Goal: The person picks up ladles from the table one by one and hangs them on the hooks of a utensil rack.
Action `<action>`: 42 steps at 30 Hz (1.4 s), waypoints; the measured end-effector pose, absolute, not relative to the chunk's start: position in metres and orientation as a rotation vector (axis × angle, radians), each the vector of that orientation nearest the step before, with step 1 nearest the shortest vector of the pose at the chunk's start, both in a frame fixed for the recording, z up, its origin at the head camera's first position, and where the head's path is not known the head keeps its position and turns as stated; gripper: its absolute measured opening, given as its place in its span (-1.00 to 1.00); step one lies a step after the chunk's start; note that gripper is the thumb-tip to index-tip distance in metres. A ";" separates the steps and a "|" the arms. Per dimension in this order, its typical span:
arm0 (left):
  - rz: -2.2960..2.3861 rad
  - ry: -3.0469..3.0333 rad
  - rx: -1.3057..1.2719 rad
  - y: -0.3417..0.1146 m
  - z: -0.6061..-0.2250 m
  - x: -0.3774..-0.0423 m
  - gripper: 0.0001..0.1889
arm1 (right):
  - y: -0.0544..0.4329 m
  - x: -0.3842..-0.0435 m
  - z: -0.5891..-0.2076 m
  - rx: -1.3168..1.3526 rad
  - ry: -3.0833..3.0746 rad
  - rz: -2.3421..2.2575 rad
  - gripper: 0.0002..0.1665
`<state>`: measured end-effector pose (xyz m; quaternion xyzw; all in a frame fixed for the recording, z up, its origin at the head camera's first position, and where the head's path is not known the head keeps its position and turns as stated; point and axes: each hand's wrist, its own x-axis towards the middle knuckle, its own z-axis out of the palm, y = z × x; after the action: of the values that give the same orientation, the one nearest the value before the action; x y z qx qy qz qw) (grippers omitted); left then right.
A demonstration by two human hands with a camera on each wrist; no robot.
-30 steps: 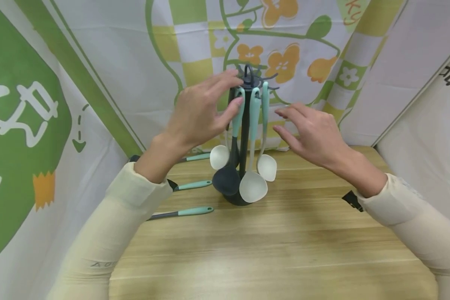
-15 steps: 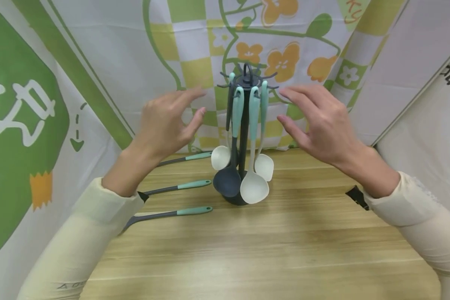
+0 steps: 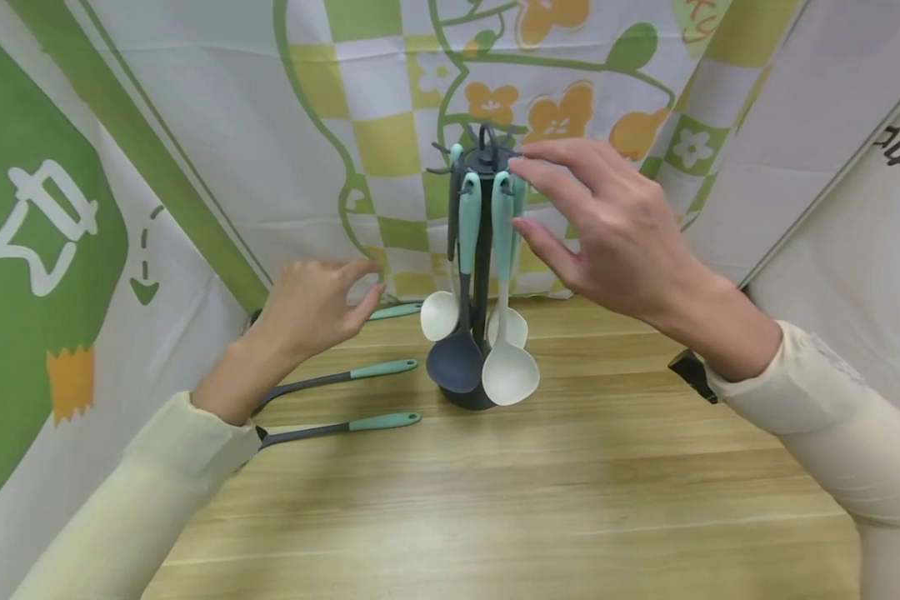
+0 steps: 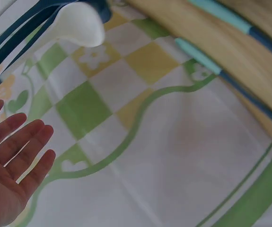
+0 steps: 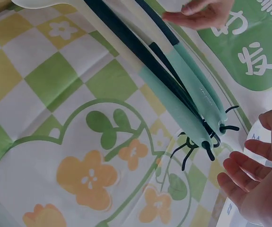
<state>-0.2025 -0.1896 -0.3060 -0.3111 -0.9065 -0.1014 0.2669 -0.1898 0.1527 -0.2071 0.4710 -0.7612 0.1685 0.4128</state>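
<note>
Utensil rack (image 3: 483,258) on the desk (image 3: 570,500)
Ladles (image 3: 511,375) hang around it; three utensils (image 3: 382,422) lie to its left, and a cloth (image 3: 388,143) hangs behind.

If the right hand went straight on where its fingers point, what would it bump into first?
Most likely the green handles hanging at the top of the rack, though depth is unclear; a hook might come first.

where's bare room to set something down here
Bare wooden table lies in front of the utensil stand, and right of it, between the front white ladle and the right sleeve. It's crowded left of the stand, where three mint-handled utensils lie near the left hand, and around its top, beside the right hand.
</note>
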 end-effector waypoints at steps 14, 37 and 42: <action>-0.176 -2.778 -0.806 -0.201 -0.365 -0.195 -0.70 | 0.143 -0.194 -0.205 1.182 -1.988 0.279 -0.51; -0.158 -2.960 -0.787 -0.230 -0.424 -0.158 -0.70 | 0.131 -0.208 -0.211 1.124 -2.093 0.270 -0.54; -0.200 -3.001 -0.780 -0.234 -0.433 -0.152 -0.68 | 0.131 -0.208 -0.212 1.109 -2.108 0.294 -0.55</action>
<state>-0.1524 -0.2344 -0.4330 -0.2510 -0.9657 -0.0644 0.0170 -0.2080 0.1306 -0.2116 0.4308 -0.8186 0.1140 0.3623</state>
